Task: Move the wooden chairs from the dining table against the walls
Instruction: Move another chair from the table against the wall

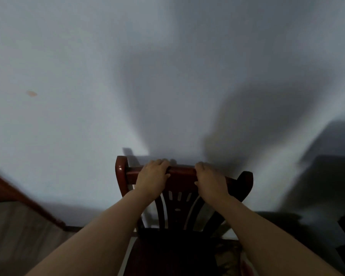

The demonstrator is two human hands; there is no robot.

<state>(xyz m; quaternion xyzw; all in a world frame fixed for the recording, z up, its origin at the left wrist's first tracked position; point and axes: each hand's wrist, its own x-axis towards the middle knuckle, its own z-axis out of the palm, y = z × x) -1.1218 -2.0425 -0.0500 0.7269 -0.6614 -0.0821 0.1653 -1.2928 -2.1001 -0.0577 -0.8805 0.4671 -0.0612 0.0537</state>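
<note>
A dark red-brown wooden chair (pixel 181 198) with a slotted backrest stands straight in front of me, its back close to a pale wall (pixel 88 76). My left hand (pixel 152 177) is wrapped over the left part of the top rail. My right hand (pixel 209 180) grips the same rail further right. The dark seat lies below between my forearms, and the chair's legs are hidden. The frame is blurred.
A reddish wooden rail or trim (pixel 24 200) runs diagonally at the lower left above a pale panel. A dark boxy shape (pixel 327 186) stands at the right beside the chair. Shadows of my arms and head fall on the wall.
</note>
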